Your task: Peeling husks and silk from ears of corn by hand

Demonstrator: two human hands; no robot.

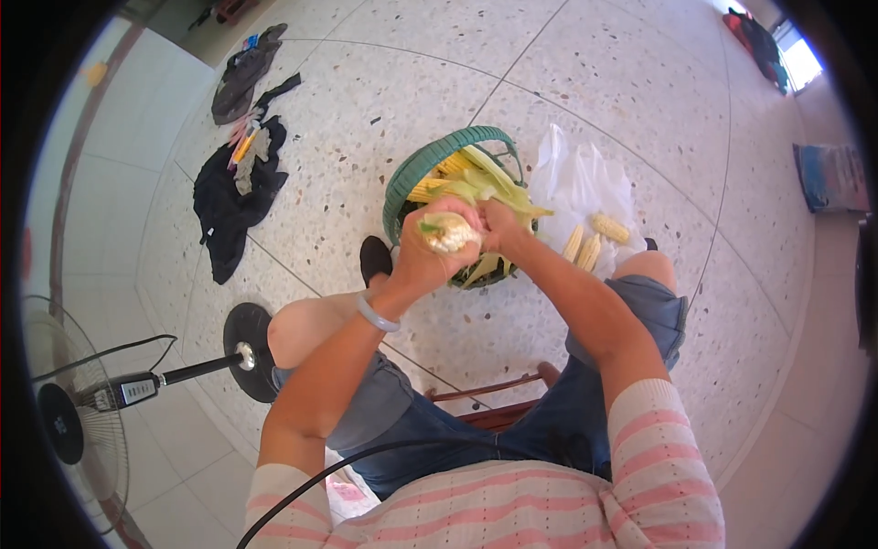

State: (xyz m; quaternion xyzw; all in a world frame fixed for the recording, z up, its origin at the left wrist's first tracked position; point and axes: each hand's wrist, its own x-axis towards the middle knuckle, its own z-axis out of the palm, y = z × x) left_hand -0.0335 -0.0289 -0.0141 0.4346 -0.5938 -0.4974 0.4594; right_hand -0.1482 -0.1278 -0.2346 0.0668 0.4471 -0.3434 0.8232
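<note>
One green basket [400,188] shown, heaped with husks, count not discernible. One partly husked corn cob [448,233] seen just above basket's near rim. Three husked cobs [593,240] counted on one white plastic bag [576,183] right of basket. One standing fan [78,412] far left of basket.

You have a corn cob [448,232] gripped in both hands above the floor, just in front of your knees. Its pale, whitish-yellow kernels show at the blunt end, which faces up toward you, and a small scrap of green husk clings to its left edge. Your left hand [422,259] wraps around the cob from below and the side; your right hand [501,227] closes on its right side, where long yellow-green husk leaves [512,197] trail away over the green basket [402,178] directly behind it.
</note>
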